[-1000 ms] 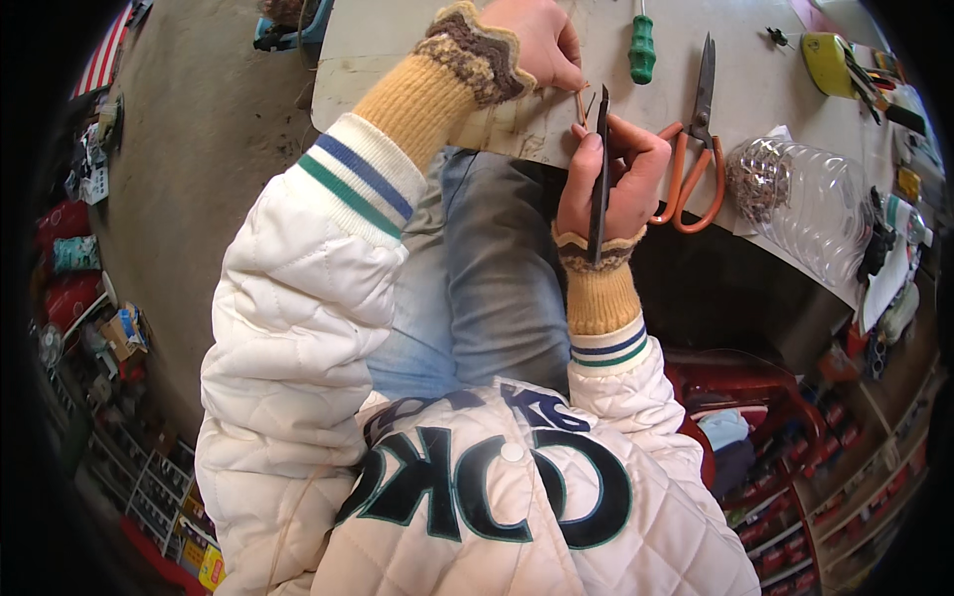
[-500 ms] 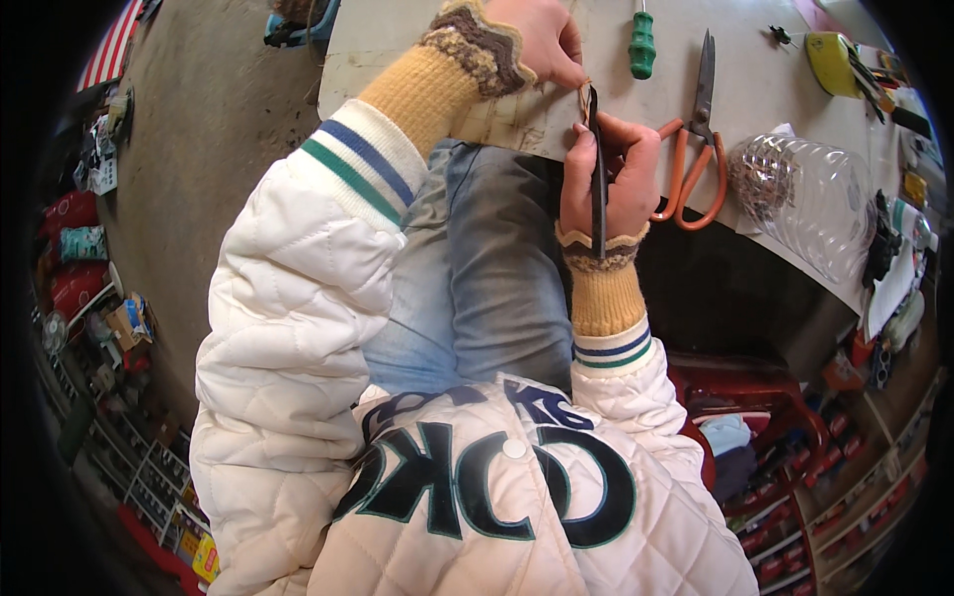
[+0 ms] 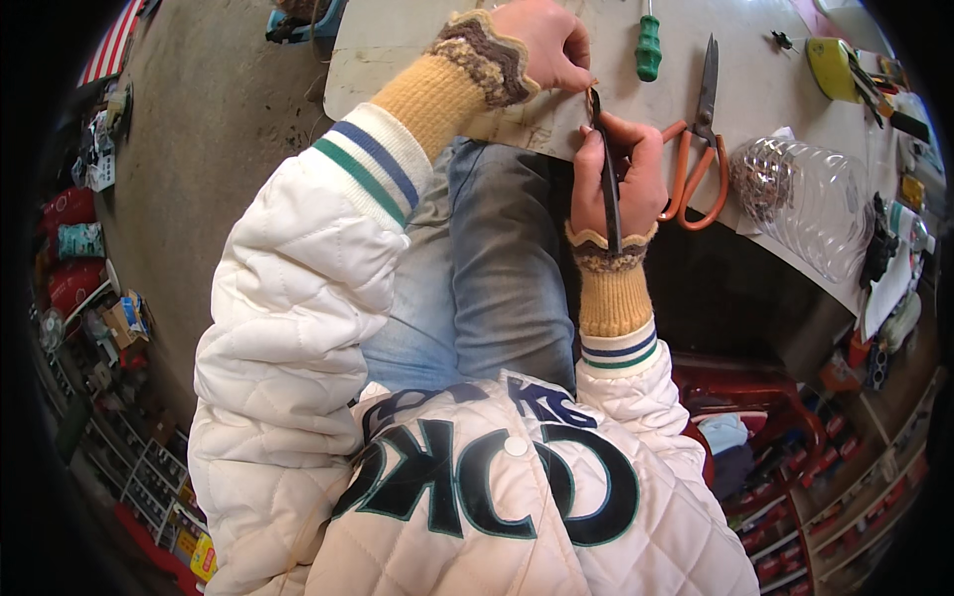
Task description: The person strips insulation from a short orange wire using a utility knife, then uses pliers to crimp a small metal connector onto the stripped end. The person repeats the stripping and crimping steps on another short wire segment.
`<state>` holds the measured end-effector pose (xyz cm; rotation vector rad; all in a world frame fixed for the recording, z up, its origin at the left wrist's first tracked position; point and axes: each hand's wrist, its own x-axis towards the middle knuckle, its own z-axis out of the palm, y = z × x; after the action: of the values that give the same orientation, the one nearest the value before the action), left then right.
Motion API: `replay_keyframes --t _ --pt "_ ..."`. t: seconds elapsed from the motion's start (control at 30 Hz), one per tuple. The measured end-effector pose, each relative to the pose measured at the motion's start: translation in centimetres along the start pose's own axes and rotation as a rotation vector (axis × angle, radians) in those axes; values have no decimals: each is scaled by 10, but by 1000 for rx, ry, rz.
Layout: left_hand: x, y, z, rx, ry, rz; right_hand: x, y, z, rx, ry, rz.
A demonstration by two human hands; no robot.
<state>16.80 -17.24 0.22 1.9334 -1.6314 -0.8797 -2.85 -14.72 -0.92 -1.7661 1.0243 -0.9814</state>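
Note:
My left hand (image 3: 545,48) is closed in a pinch over the table, thumb and finger meeting at a thin copper-coloured wire (image 3: 593,85). Little of the wire shows. Close to those fingertips is the tip of a slim black tool (image 3: 611,194), long and narrow, with its other end lying back over my right wrist. My right hand (image 3: 624,177) is wrapped round this tool, thumb along its side; whether it has two arms cannot be made out. Just right of that hand lie scissors (image 3: 704,134) with orange handles, blades pointing away from me.
A green-handled screwdriver (image 3: 648,50) lies beyond my hands on the pale table (image 3: 397,65). Rightward are a clear plastic bottle (image 3: 805,199) on its side and a yellow-green container (image 3: 833,68) with tools. A dark red chair (image 3: 745,382) stands at the lower right.
Both hands have shifted slightly to the right in the picture, along with the table and its things. Less of the copper-coloured wire shows between my fingertips and the tool.

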Motion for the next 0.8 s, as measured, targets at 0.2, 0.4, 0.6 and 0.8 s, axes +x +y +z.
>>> replay_keyframes --t 0.2,0.4,0.6,0.8 --pt "-1 1 0 19 -16 -32 -4 -4 0 85 102 -2" --pt "0 -4 -1 -92 -32 19 -3 -13 -6 79 65 73" --pt "5 -12 -8 -125 -160 56 -11 -21 9 363 67 152" --pt "7 -11 -12 -114 -196 32 -10 -21 16 414 103 155"
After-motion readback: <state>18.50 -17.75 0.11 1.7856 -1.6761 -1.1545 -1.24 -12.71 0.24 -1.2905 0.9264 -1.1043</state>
